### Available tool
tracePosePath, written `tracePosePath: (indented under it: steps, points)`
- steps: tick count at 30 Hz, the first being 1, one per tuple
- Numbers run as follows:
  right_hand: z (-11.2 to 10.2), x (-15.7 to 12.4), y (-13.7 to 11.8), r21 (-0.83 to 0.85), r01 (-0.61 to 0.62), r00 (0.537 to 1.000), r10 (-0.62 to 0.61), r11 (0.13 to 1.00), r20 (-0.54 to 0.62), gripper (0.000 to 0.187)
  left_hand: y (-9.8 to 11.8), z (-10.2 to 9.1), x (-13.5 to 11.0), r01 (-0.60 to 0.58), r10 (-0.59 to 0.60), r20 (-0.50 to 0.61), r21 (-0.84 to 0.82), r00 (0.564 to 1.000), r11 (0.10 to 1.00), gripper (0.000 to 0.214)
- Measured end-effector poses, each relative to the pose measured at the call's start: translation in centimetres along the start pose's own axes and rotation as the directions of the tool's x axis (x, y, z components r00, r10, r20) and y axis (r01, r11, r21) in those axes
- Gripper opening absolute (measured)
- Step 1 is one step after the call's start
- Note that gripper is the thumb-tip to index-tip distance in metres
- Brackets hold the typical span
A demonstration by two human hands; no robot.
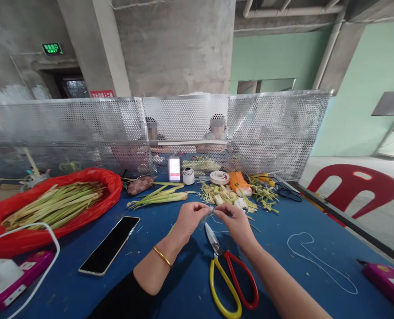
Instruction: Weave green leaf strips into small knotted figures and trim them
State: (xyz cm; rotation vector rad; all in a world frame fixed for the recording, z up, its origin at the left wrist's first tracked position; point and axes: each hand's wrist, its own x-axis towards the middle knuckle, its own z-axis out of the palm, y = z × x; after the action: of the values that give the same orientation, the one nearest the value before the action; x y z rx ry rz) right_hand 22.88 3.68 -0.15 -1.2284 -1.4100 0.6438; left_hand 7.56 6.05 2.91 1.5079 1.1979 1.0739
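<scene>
Both my hands are up close together, fingertips pinched narrow: left hand (190,218) and right hand (234,219) nearly meet over a thin white thread (220,231), which trails down between them; exact grip too small to make out. Scissors (213,238) lie on the blue tabletop (279,226) right under and between my hands, blades pointing away from me, red and yellow handles spread between my forearms, so they take up the space there. Just beyond my hands: a heap of leaf scraps (216,195), with green sprigs (265,195) to its right, an orange packet (238,181), a tape roll (220,178) and a white jar (188,176), contents not visible. Beyond my left hand, a loose bunch of pale green stalks (163,196) and a checked pouch (140,186). Perforated metal panel (270,128) stands across the far side, people behind it. Phone (110,246), dark screen, left of my left hand. Right of my right forearm, a loose string (319,262) and a purple power strip (388,283). Container: red plastic bag (115,186), far left of my left hand, mouth open, filled with long green-yellow stems (60,204) lying lengthwise.
</scene>
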Motion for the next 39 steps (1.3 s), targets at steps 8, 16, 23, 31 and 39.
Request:
tracePosePath:
  steps: [8,16,23,31,39]
  points:
    - [0.7,-0.2,0.8,0.076,-0.042,0.999,0.042,0.996,0.004,0.015,-0.5,0.1,0.2,-0.004,0.005,0.021,-0.054,1.0,0.999,0.013]
    - [0.9,-0.8,0.2,0.136,-0.02,0.997,0.03,0.99,-0.071,0.016,-3.4,0.8,1.0,0.05,-0.052,-0.016,-0.126,0.999,0.991,0.007]
    - [-3.8,0.8,-0.4,0.236,0.053,0.892,0.06,0.97,-0.448,0.015,-7.4,0.2,2.8,0.14,-0.186,-0.245,-0.191,0.951,0.972,0.012]
    - [-9.3,2.2,0.4,0.246,0.223,0.51,0.102,0.943,-0.854,0.007,-8.1,0.3,3.0,0.148,-0.179,-0.256,-0.136,0.95,0.98,0.012]
    - [-14.2,1.9,1.2,0.201,0.318,0.254,0.121,0.927,-0.96,0.009,-7.7,-0.2,2.7,0.156,-0.11,-0.234,0.189,0.966,0.969,0.016]
